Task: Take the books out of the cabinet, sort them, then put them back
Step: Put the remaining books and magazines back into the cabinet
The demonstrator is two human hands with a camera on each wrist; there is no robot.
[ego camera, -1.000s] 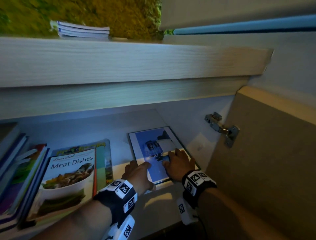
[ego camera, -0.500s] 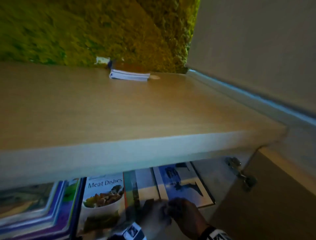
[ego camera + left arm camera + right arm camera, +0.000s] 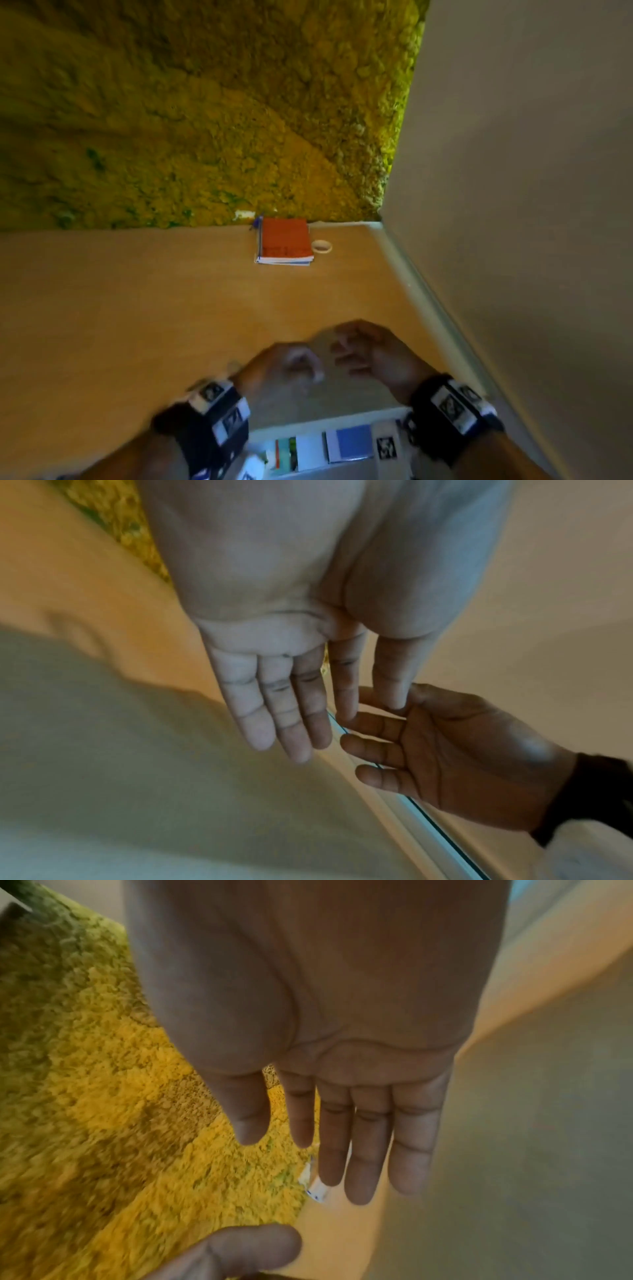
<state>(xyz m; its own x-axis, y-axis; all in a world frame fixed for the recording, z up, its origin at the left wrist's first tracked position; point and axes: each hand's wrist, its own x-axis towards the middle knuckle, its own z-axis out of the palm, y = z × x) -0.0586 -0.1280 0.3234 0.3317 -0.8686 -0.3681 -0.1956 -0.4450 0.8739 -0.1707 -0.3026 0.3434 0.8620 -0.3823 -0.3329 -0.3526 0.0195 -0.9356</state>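
Observation:
Both my hands hover empty over the wooden cabinet top [image 3: 137, 308], close together and blurred. In the wrist views the fingers of my left hand [image 3: 287, 366] [image 3: 284, 723] and my right hand [image 3: 363, 349] [image 3: 342, 1137] lie straight and hold nothing. My right hand [image 3: 428, 750] also shows in the left wrist view, palm bare. Below the top's front edge, books lie flat in the cabinet: a blue-covered book [image 3: 352, 442] and a pale book with green edges [image 3: 301, 452] beside it. Most of the cabinet's inside is hidden.
A stack of notebooks with a red cover [image 3: 284, 241] lies at the back of the cabinet top, a white tape ring [image 3: 322, 246] beside it. A yellow-green moss wall [image 3: 205, 120] rises behind. A plain wall [image 3: 513, 205] closes the right side.
Both hands have let go of the blue book inside the cabinet and risen above the cabinet top. The head view has lifted from the shelf to the top.

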